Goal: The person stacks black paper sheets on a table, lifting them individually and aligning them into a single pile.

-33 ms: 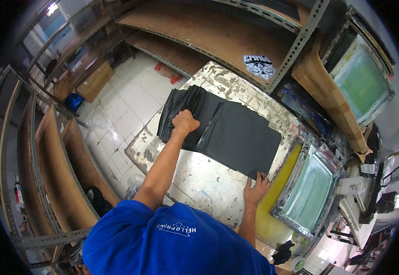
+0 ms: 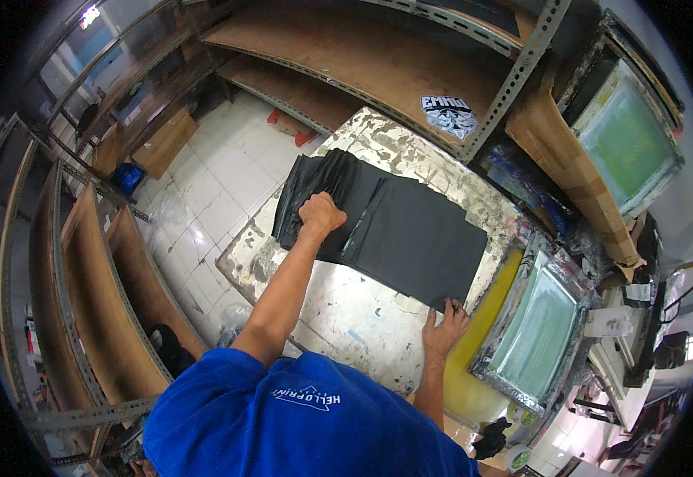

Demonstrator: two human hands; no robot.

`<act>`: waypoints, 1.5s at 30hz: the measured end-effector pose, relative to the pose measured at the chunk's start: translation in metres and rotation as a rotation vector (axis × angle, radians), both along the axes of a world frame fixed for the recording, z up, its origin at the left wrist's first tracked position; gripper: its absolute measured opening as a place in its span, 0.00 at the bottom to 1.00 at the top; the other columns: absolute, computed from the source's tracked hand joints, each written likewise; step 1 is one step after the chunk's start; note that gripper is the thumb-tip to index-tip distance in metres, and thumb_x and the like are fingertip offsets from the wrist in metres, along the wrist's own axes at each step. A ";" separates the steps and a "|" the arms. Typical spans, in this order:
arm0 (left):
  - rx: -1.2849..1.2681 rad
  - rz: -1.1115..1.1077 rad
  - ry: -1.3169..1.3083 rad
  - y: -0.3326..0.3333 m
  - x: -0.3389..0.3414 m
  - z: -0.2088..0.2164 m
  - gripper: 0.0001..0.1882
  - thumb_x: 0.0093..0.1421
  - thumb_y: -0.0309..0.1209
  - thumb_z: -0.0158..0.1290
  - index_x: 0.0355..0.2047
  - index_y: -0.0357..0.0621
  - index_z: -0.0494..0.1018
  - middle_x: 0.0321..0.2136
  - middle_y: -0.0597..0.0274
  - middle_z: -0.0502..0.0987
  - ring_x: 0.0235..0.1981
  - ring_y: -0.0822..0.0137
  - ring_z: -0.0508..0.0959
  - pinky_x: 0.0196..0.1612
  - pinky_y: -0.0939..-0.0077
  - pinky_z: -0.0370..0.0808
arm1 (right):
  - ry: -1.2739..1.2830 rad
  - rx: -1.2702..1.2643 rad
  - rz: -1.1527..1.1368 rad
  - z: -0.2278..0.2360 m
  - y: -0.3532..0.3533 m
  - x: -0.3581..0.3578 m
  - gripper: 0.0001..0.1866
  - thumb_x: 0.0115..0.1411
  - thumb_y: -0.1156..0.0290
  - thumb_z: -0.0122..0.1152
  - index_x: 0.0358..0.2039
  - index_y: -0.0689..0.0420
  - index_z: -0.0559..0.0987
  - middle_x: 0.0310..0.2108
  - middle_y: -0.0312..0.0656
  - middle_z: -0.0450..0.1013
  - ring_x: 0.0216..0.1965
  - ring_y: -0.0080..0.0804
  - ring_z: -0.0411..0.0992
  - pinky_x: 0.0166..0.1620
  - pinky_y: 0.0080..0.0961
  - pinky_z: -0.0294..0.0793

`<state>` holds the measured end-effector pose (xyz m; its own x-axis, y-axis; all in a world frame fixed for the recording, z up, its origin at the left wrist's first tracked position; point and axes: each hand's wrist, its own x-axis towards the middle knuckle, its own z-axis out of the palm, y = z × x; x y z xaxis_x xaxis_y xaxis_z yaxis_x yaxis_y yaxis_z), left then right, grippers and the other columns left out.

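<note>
A fanned stack of thin black sheets [image 2: 422, 230] lies across a paint-spotted white table [image 2: 338, 306]. The sheets are matte on the right and bunched and glossy on the left; whether they are plastic or fabric I cannot tell. My left hand [image 2: 322, 213] is closed over the bunched left part, its fingers curled down and partly hidden from view. At the stack's near right corner rests my right hand [image 2: 446, 327], thumb and fingers apart, fingertips touching the edge of the sheets.
Right of the table lean a framed printing screen [image 2: 535, 330] and a yellow panel [image 2: 481, 326]. Another green screen [image 2: 628, 143] stands behind a cardboard sheet [image 2: 573, 175]. Metal-framed wooden shelves [image 2: 346, 52] run along the back, with more shelves [image 2: 116, 298] on the left.
</note>
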<state>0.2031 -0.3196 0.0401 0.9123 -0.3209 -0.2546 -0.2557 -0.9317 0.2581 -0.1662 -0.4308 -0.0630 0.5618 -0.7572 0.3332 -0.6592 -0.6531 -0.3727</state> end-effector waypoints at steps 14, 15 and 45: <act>-0.326 0.089 -0.044 0.008 0.009 0.034 0.25 0.45 0.31 0.55 0.47 0.42 0.78 0.45 0.44 0.80 0.50 0.49 0.79 0.55 0.61 0.73 | -0.043 0.006 -0.024 0.001 0.002 0.002 0.22 0.52 0.65 0.65 0.47 0.61 0.78 0.51 0.48 0.69 0.54 0.49 0.64 0.59 0.49 0.59; -0.370 0.078 -0.052 0.010 0.012 0.045 0.25 0.45 0.31 0.55 0.46 0.40 0.79 0.45 0.43 0.79 0.50 0.49 0.79 0.55 0.61 0.73 | -0.045 0.010 -0.033 0.002 0.003 0.003 0.22 0.52 0.65 0.65 0.47 0.61 0.78 0.51 0.48 0.69 0.54 0.49 0.64 0.59 0.49 0.59; -1.404 -0.227 0.466 0.143 -0.061 0.220 0.21 0.49 0.22 0.63 0.45 0.34 0.73 0.35 0.59 0.83 0.32 0.74 0.82 0.43 0.81 0.78 | -1.320 1.766 0.319 0.037 0.031 0.072 0.32 0.55 0.64 0.67 0.58 0.61 0.68 0.56 0.47 0.70 0.56 0.41 0.69 0.59 0.44 0.68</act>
